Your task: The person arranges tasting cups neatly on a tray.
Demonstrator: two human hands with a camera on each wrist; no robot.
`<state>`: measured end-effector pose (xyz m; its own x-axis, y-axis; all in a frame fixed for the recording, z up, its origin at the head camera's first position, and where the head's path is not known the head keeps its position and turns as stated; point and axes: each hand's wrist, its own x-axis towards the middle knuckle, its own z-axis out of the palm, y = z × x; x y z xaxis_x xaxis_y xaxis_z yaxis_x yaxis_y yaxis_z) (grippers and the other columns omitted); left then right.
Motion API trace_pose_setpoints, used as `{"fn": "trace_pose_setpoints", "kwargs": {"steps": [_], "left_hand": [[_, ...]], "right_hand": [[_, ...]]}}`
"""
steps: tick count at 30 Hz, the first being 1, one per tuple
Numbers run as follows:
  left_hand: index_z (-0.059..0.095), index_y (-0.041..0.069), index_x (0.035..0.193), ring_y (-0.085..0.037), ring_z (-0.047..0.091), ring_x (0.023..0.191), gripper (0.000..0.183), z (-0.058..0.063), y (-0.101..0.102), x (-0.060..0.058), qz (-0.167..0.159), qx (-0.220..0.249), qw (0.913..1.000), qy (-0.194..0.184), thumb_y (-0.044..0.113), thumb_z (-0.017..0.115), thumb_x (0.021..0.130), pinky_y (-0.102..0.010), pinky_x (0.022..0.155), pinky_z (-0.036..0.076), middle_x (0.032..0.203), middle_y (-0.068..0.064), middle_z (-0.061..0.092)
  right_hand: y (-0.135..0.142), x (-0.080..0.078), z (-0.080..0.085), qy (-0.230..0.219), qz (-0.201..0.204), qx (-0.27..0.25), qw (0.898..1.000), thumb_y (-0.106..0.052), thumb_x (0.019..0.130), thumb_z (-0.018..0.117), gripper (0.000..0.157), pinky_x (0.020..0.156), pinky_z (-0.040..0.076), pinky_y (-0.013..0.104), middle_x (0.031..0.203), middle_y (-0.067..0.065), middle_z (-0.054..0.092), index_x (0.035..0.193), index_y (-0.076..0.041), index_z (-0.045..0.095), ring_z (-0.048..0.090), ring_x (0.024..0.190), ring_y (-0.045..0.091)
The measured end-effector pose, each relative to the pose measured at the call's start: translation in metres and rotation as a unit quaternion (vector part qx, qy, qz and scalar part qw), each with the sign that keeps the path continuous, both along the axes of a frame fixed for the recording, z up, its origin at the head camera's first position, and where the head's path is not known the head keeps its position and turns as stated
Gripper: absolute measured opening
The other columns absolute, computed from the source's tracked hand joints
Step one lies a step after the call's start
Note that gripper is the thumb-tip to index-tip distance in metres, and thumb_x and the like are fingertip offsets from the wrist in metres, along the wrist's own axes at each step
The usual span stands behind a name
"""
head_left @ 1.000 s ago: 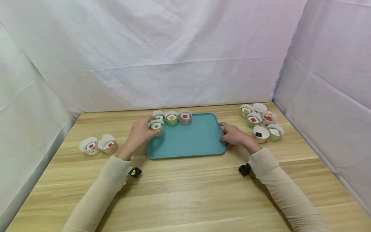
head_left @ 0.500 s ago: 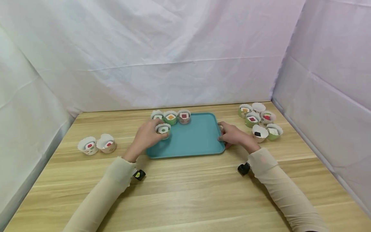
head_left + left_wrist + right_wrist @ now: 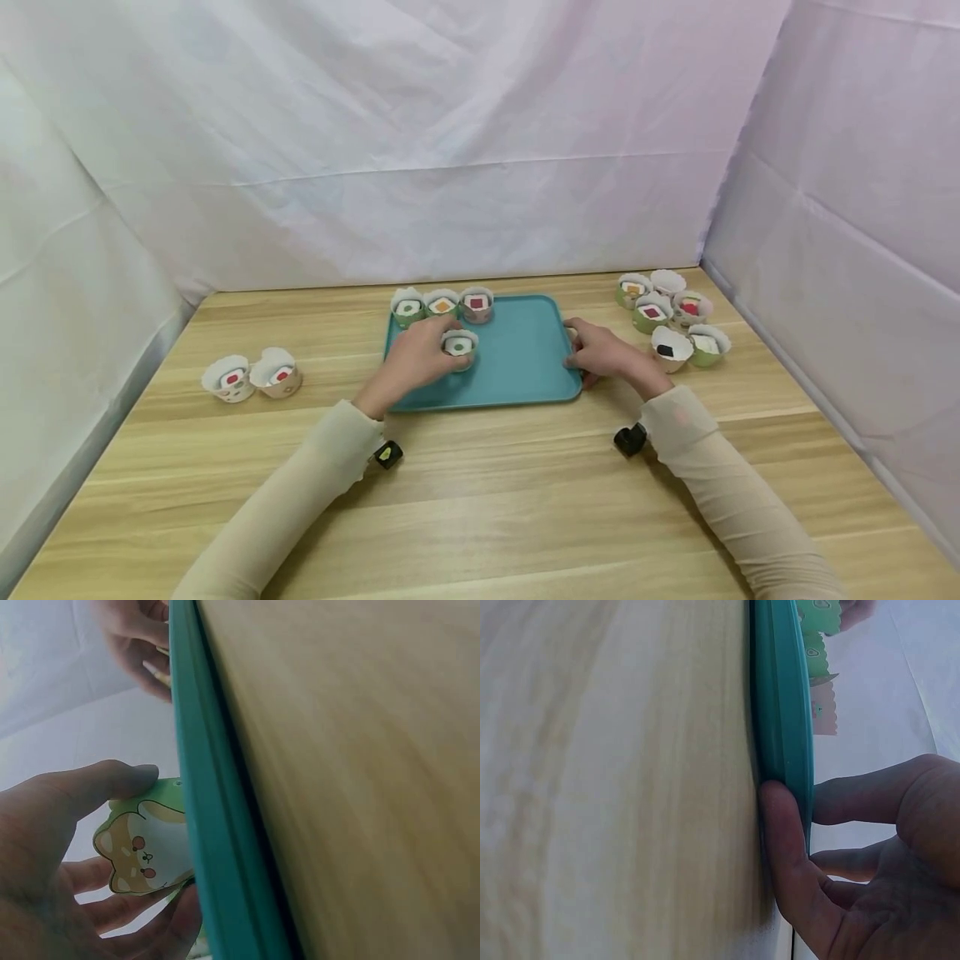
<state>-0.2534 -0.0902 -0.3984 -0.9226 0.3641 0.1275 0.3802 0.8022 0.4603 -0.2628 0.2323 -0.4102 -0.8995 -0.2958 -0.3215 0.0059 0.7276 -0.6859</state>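
In the head view my left hand [image 3: 416, 357] pinches a scalloped paper cupcake cup [image 3: 461, 348] over the middle of a teal tray [image 3: 521, 358]. A white piece with a green centre sits in the cup. The left wrist view shows a cartoon animal on the cup's green wall [image 3: 154, 844], thumb above and fingers below; the tray rim hides part of it. My right hand [image 3: 603, 348] grips the tray's right edge, its thumb [image 3: 784, 832] against the rim. Along the tray's back left stand a green cup [image 3: 407, 313], another green cup [image 3: 441, 308] and a pink cup [image 3: 477, 313].
Two pale cups, one whitish [image 3: 229, 383] and one pinkish [image 3: 277, 380], stand left on the wooden table [image 3: 480, 500]. Several more cups cluster at the right, among them one with a black piece [image 3: 670, 354]. White cloth [image 3: 450, 125] hangs behind and at both sides.
My left hand has carried the cup rightward from the tray's left edge to nearer its middle, uncovering the back-left green cup. The right hand stays at the tray's edge.
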Motion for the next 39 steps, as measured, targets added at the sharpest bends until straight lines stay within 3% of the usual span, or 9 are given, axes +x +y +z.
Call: {"fn": "trace_pose_setpoints", "kwargs": {"steps": [12, 18, 23, 29, 35, 39], "left_hand": [[0.064, 0.024, 0.142, -0.019, 0.055, 0.068, 0.057, 0.002, 0.027, -0.008, -0.019, 0.011, 0.9997, 0.011, 0.042, 0.078, 0.09, -0.031, 0.05, 0.038, 0.1, 0.0, 0.072], [0.068, 0.018, 0.131, -0.017, 0.062, 0.079, 0.049, 0.002, 0.041, -0.014, -0.025, 0.0, 0.9996, 0.009, 0.041, 0.077, 0.09, -0.033, 0.06, 0.049, 0.107, -0.002, 0.072], [0.069, 0.013, 0.12, -0.019, 0.061, 0.079, 0.038, 0.001, 0.052, -0.021, -0.042, 0.007, 0.9989, 0.019, 0.035, 0.076, 0.089, -0.034, 0.065, 0.051, 0.102, -0.005, 0.071], [0.064, 0.012, 0.13, -0.022, 0.064, 0.092, 0.046, 0.004, 0.066, -0.027, -0.041, 0.004, 0.9989, 0.022, 0.032, 0.076, 0.091, -0.04, 0.074, 0.055, 0.118, -0.008, 0.069], [0.062, 0.011, 0.134, -0.023, 0.066, 0.09, 0.049, 0.004, 0.078, -0.034, -0.038, -0.01, 0.9991, 0.018, 0.032, 0.075, 0.092, -0.04, 0.072, 0.057, 0.122, -0.01, 0.07], [0.059, 0.009, 0.138, -0.025, 0.065, 0.098, 0.053, 0.003, 0.084, -0.039, -0.032, -0.008, 0.9993, 0.017, 0.031, 0.074, 0.093, -0.041, 0.079, 0.057, 0.129, -0.011, 0.066]], "right_hand": [[-0.002, 0.002, 0.004, -0.004, -0.004, -0.001, 1.0, -0.005, 0.099, 0.062, 0.078, 0.062, 0.064, 0.036, 0.112, 0.024, 0.057, 0.163, -0.002, 0.017, 0.068, 0.073, 0.025], [-0.001, 0.001, 0.0, -0.008, -0.004, 0.0, 1.0, -0.005, 0.099, 0.063, 0.079, 0.062, 0.064, 0.036, 0.113, 0.024, 0.057, 0.163, -0.003, 0.017, 0.067, 0.075, 0.025], [0.0, 0.001, -0.001, -0.008, -0.004, 0.002, 1.0, -0.005, 0.099, 0.063, 0.079, 0.062, 0.064, 0.035, 0.114, 0.024, 0.058, 0.163, -0.003, 0.017, 0.067, 0.077, 0.025], [-0.001, 0.0, 0.0, -0.008, -0.007, -0.004, 1.0, -0.006, 0.098, 0.063, 0.079, 0.062, 0.064, 0.036, 0.112, 0.024, 0.057, 0.163, -0.003, 0.019, 0.068, 0.074, 0.025], [0.0, 0.0, 0.0, -0.007, 0.0, -0.006, 1.0, -0.006, 0.098, 0.063, 0.079, 0.061, 0.064, 0.037, 0.114, 0.026, 0.057, 0.163, -0.001, 0.017, 0.068, 0.074, 0.025], [0.0, -0.001, 0.0, -0.006, -0.002, -0.006, 1.0, -0.006, 0.098, 0.063, 0.079, 0.061, 0.064, 0.036, 0.112, 0.024, 0.057, 0.163, -0.002, 0.018, 0.067, 0.073, 0.024]]}}
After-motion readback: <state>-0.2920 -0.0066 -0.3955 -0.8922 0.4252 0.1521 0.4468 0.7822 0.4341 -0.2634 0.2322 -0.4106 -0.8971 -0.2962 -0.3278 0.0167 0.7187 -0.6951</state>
